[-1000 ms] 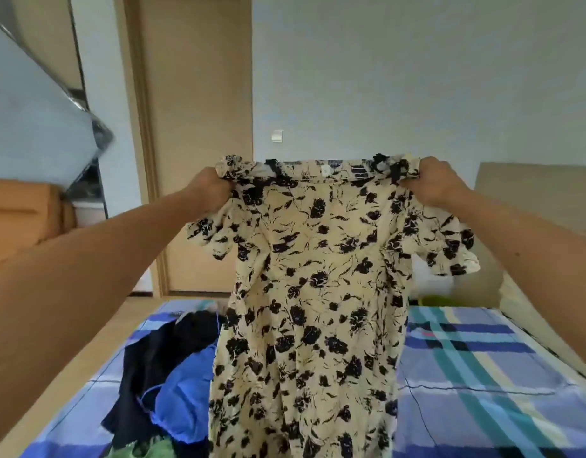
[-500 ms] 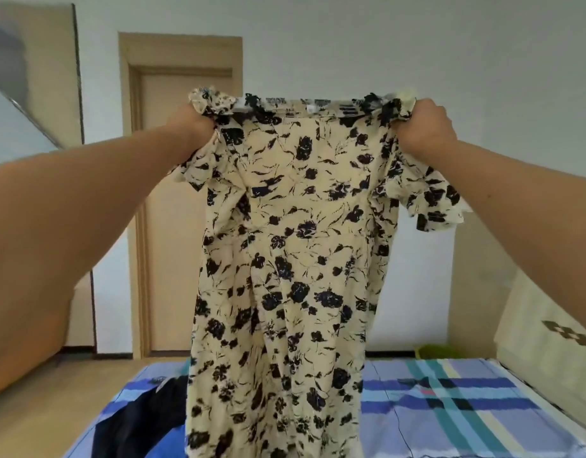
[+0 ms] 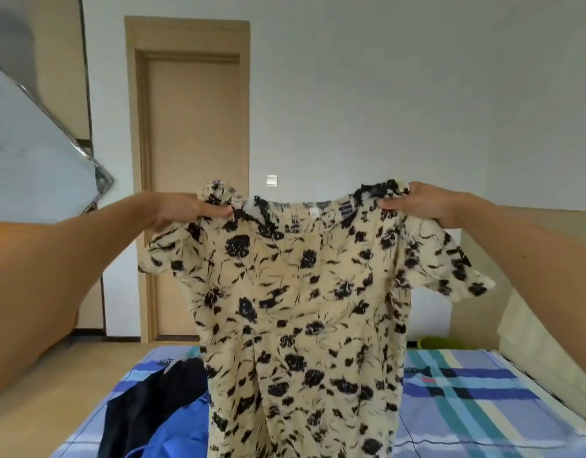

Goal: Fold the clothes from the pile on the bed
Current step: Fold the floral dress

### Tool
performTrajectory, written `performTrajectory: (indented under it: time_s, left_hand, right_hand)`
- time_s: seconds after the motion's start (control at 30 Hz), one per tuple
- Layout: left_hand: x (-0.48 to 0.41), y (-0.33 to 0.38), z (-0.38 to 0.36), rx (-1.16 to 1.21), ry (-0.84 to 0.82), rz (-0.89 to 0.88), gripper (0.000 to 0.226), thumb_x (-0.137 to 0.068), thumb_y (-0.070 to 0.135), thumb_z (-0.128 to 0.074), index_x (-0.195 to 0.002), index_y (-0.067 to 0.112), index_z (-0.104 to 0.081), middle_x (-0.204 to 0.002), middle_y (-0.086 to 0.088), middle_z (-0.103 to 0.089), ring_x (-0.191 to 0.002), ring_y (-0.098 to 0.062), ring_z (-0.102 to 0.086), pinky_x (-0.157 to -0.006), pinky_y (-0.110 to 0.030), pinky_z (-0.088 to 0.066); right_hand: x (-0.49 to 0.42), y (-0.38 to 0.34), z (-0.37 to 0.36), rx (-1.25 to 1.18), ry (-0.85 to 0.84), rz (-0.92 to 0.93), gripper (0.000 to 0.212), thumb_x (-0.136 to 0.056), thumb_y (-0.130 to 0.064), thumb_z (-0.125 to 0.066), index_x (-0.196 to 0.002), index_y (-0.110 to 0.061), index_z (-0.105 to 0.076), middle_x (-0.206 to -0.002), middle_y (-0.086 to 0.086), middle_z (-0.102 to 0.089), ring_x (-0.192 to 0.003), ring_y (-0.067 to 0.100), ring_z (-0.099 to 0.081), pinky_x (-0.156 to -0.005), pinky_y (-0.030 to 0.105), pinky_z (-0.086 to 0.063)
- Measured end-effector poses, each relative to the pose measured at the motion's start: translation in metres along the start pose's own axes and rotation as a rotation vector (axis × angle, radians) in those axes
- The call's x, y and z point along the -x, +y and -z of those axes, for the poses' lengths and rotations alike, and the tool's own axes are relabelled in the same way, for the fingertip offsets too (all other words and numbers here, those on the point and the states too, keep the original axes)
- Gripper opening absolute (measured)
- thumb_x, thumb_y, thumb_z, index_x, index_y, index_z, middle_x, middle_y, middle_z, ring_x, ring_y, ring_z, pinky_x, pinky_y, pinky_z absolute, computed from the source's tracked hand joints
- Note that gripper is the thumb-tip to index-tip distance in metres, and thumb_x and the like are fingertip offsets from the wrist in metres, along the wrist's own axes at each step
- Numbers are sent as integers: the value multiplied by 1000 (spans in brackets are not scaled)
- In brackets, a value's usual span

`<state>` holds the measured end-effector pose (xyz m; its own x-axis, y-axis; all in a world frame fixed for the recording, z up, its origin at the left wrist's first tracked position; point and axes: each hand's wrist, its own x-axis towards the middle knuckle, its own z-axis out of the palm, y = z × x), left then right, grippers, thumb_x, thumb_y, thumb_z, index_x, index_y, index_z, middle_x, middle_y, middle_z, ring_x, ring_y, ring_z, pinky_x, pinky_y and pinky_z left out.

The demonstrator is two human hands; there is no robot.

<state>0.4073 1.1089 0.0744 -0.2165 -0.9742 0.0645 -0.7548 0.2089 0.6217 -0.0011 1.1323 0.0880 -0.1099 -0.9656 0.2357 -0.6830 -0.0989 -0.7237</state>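
the left hand [image 3: 186, 209] pinches one shoulder of the dress [image 3: 301, 292], with its fingers closed on the cloth. the right hand [image 3: 423, 203] pinches the other shoulder the same way. the dress hangs in the air between them, spread out wide, over the bed [image 3: 483, 391]. its bottom part runs out of the picture, so i cannot tell if it touches the bed.

the pile [image 3: 159, 411] of dark and blue clothes lies on the bed just beside the hanging dress, on the left.

what could go wrong? the cloth looks thin and slippy. each hand holds only a small bit, so one shoulder could slide out and the dress would drop in a heap. if it is laid down right where it hangs, part of it may land on the pile and get bumpy and creased. the sleeves [image 3: 450, 269] flop loose and could tuck under. the bare striped side on the right looks like a safer spot.
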Motion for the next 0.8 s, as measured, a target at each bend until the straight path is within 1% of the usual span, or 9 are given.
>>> performTrajectory:
  time_s: [0.1, 0.23, 0.3, 0.4, 0.47, 0.53, 0.6, 0.67, 0.8]
  left_hand:
    - [-14, -27, -14, 39, -13, 101, 150, -28, 97, -65, -154, 22, -30, -165, -10, -16, -152, -34, -11, -120, -61, -6]
    - [-43, -58, -40, 231, -48, 261, 91, -74, 72, -68, -144, 17, -48, -153, -18, -41, -141, -42, -37, -117, -63, -22]
    - [-48, -59, -58, 338, -56, 332, 70, -78, 58, -70, -127, 10, -61, -142, -20, -55, -131, -42, -50, -114, -58, -32]
    - [-25, -24, -84, 289, 45, 293, 28, -98, 29, -56, -92, 3, -63, -124, -24, -65, -109, -40, -61, -103, -47, -44]
    - [-25, -10, -98, 395, -14, 288, 36, -104, 31, -48, -81, 6, -59, -83, -20, -74, -75, -31, -64, -79, -42, -54]
    - [-27, 3, -108, 480, -78, 275, 36, -104, 36, -47, -88, 8, -63, -72, -11, -73, -65, -25, -66, -56, -34, -57]
    - [-30, 17, -118, 504, -86, 188, 38, -104, 39, -45, -104, 6, -64, -97, -8, -70, -74, -22, -64, -64, -33, -56]
    - [-26, 27, -125, 508, -135, 98, 58, -101, 55, -41, -127, 8, -61, -123, -10, -66, -97, -28, -66, -88, -40, -54]
    - [-16, 17, -126, 451, -252, -157, 87, -69, 87, -56, -129, 25, -62, -124, -3, -70, -116, -21, -65, -105, -44, -48]
  right_hand:
    - [5, 11, -14, -12, -48, -35, 100, -83, -54, -68, -157, -11, -15, -163, 10, -22, -149, 29, -22, -119, 46, -18]
    - [5, 25, -43, -54, -59, -157, 82, -89, -44, -67, -154, -11, -29, -163, 12, -21, -150, 31, -17, -120, 53, -15]
    - [3, 30, -62, -133, -51, -276, 66, -95, -31, -63, -149, -6, -36, -157, 17, -34, -143, 35, -32, -108, 54, -34]
    - [2, 30, -95, -228, -95, -379, 43, -99, -24, -57, -133, 2, -53, -123, 25, -63, -100, 34, -63, -77, 43, -52]
    - [6, 20, -118, -332, -141, -368, 31, -99, -23, -57, -120, -1, -59, -100, 22, -70, -83, 31, -67, -71, 39, -54]
    - [12, 3, -140, -434, -183, -310, 25, -97, -20, -60, -115, -4, -61, -91, 17, -72, -76, 28, -69, -68, 37, -57]
    - [18, -14, -159, -553, -229, -242, 26, -95, -16, -63, -117, -3, -62, -99, 16, -73, -80, 26, -70, -69, 36, -61]
    - [25, -31, -172, -678, -261, -167, 26, -95, -13, -62, -118, -1, -63, -112, 17, -71, -88, 26, -70, -76, 37, -61]
    - [33, -49, -175, -913, -344, -43, 26, -99, -30, -53, -111, -7, -59, -106, 18, -68, -98, 33, -70, -84, 46, -60]
